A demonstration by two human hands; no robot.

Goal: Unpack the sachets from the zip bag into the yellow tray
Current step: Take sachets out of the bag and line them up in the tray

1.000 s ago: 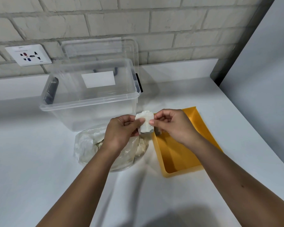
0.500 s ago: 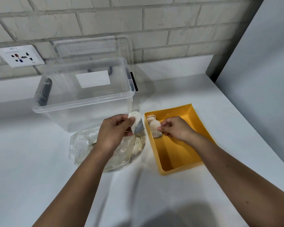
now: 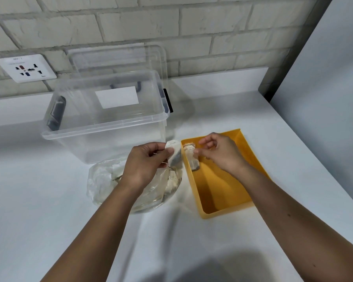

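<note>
A: What does the left hand [image 3: 145, 161] have?
B: A pale sachet [image 3: 174, 153], pinched between thumb and fingers, held above the zip bag [image 3: 102, 180], which lies on the counter [image 3: 49, 200] under that wrist with more sachets inside.

A: And the right hand [image 3: 218, 151]?
B: It is over the far end of the yellow tray [image 3: 228, 210]. Its fingertips touch a second sachet [image 3: 192, 159] standing against the tray's left wall; the fingers are loosely curled, and I cannot tell if they grip it or merely touch it.

A: Anything beyond the hands?
B: A clear storage box [image 3: 106, 123], just past the left hand, with a wall socket [image 3: 27, 68] behind it.
</note>
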